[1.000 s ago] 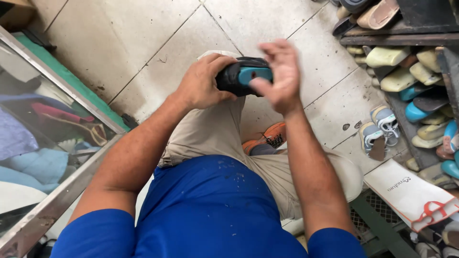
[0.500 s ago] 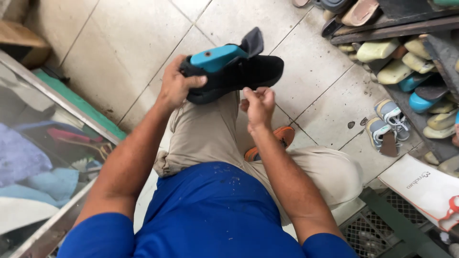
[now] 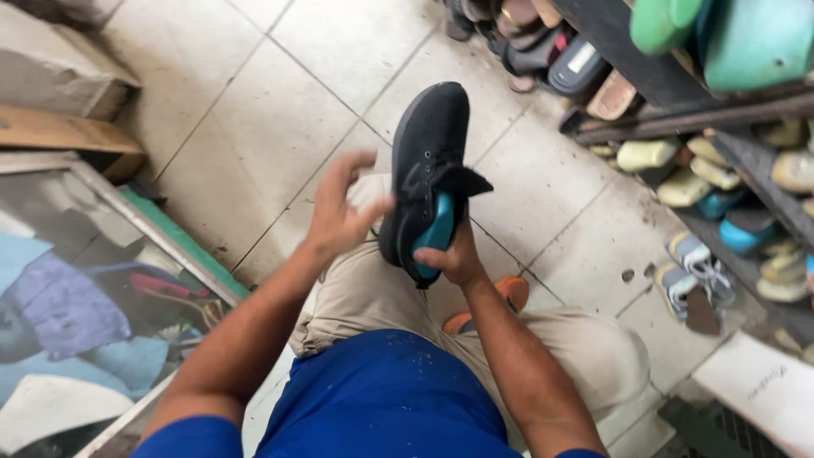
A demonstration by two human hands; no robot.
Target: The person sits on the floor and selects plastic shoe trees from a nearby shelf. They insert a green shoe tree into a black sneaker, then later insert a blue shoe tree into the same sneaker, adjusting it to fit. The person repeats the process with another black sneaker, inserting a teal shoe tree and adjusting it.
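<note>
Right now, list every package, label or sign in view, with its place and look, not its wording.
Cardboard box: top left on the floor, tan, worn, rectangular.
White board: bottom right, flat, rectangular, faint dark handwriting on it.
Label: inside a dark shoe on the rack, top right, small pale rectangle.
No screens in view.

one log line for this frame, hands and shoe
right hand: grips black shoe at heel | left hand: open, thumb touching shoe | shoe: toe up, over lap

From my remote feed: a tiled floor (image 3: pixel 254 110), a glass-fronted case (image 3: pixel 93 297) along its left edge, dark shelves (image 3: pixel 678 119) of pale shoe lasts (image 3: pixel 644 154) at the right edge, small sneakers (image 3: pixel 691 276) below them.
</note>
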